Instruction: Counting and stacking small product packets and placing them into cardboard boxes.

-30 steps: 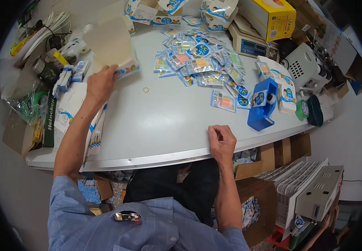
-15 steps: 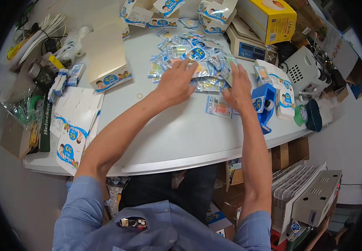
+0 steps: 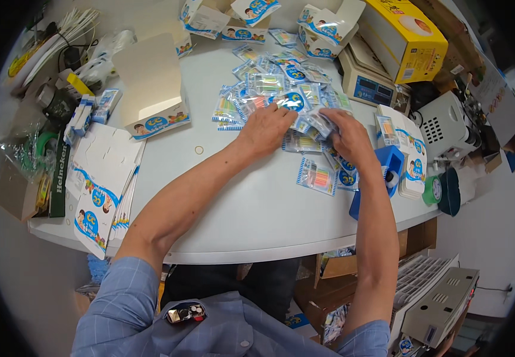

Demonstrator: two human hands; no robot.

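Packets point(image 3: 266, 84): flat, shiny plastic rectangles | hands point(image 3: 266, 131): touching packets, fingers bent

From my remote feed I log the packets point(image 3: 266, 85) as clear, edged in blue-and-white stripes, with yellow, green, orange and pink strips inside. The open box point(image 3: 157, 121) shows a plain white flap and a front with a blue patch and multicoloured print; I note similar blue on white on the flat cartons point(image 3: 98, 193). Tabletop point(image 3: 239, 208): pale grey-white. Tape dispenser point(image 3: 392, 158): blue. Tape roll point(image 3: 432, 190): green. Large carton point(image 3: 418, 52): bright yellow. Shirt point(image 3: 225, 324): grey-blue, thin pale check.
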